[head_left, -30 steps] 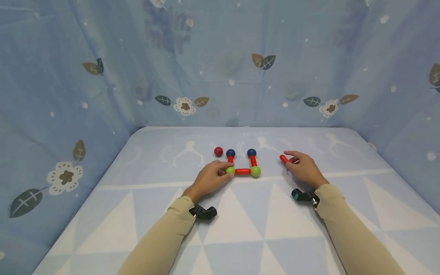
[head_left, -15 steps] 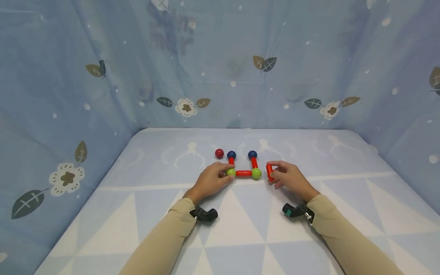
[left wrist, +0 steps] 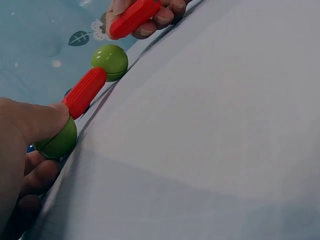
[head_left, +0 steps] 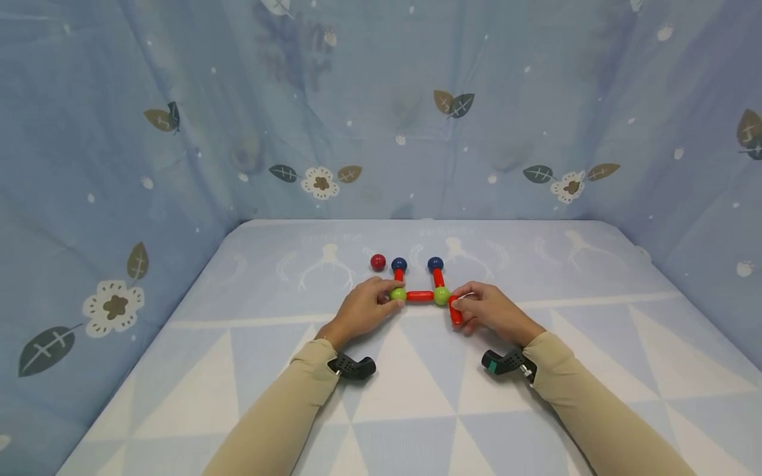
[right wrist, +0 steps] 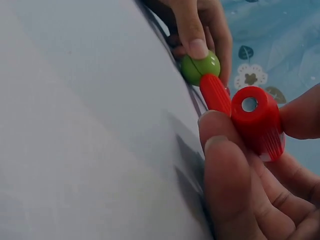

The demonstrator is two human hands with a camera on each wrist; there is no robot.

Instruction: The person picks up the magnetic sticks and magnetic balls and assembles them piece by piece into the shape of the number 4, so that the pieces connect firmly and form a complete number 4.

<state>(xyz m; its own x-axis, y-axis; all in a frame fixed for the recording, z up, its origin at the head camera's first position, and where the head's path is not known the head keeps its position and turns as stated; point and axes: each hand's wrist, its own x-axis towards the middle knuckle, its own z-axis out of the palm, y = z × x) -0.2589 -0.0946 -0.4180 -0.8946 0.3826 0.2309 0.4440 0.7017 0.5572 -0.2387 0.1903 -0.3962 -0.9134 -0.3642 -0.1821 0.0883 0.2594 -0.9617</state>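
Observation:
My left hand [head_left: 362,309] pinches the left green ball [left wrist: 59,142] of a U-shaped magnetic construction. From that ball a red rod [head_left: 420,296] runs to a second green ball [head_left: 441,295]. Two more red rods, the right one [head_left: 438,278] among them, lead back from the green balls to a left blue ball [head_left: 399,264] and a right blue ball [head_left: 436,264]. Just right of the second green ball, my right hand [head_left: 495,312] holds a loose red magnetic rod [right wrist: 257,122] between thumb and fingers. A round metal tip shows at its end. Whether this rod touches the ball, I cannot tell.
A single red ball [head_left: 378,262] lies behind my left hand, left of the left blue ball. The patterned cloth [head_left: 411,383] covers the table. A blue floral curtain [head_left: 381,132] stands along the back and sides.
My right hand has moved left with the loose red rod, up beside the right green ball. The rod has turned and now points toward me. My left hand has stayed on its ball.

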